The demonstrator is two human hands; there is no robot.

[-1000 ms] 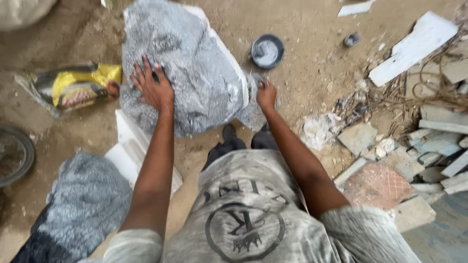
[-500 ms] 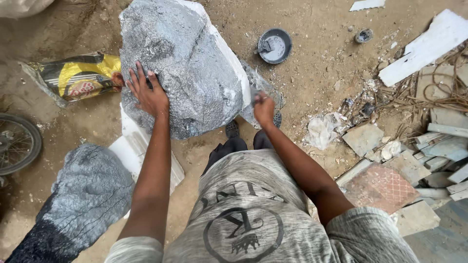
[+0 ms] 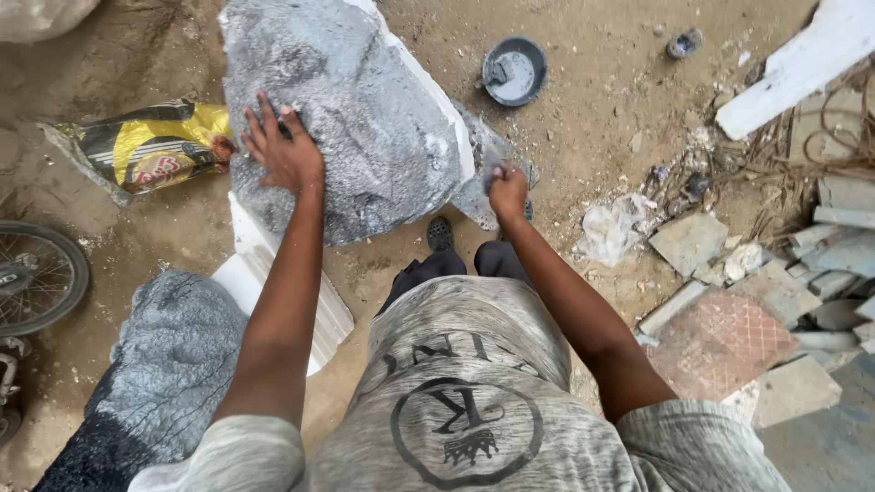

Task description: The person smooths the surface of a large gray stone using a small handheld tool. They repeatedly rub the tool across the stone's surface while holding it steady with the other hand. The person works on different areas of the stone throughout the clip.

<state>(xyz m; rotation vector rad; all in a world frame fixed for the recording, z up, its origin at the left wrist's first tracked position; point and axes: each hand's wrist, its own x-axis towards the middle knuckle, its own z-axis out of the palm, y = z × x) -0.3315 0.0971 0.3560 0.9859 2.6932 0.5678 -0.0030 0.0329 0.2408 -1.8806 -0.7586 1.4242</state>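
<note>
A big rock-shaped piece (image 3: 365, 118), painted rough grey with white showing along one edge, stands on the sandy ground in front of me. My left hand (image 3: 283, 150) lies flat on its left face with the fingers spread. My right hand (image 3: 507, 189) is closed around something small at the piece's lower right corner; what it grips is hidden by the fingers. My feet in dark sandals (image 3: 442, 234) stand just below the piece.
A second grey textured piece (image 3: 155, 364) lies at lower left on a white ridged slab (image 3: 264, 282). A yellow bag (image 3: 150, 146) and a wheel (image 3: 36, 273) are at left. A round dish (image 3: 515, 71) sits beyond. Broken tiles (image 3: 729, 337) and planks (image 3: 802, 64) crowd the right.
My right hand has slid down the piece's right edge to its lower corner and closed into a fist. The left hand stays flat on the grey surface.
</note>
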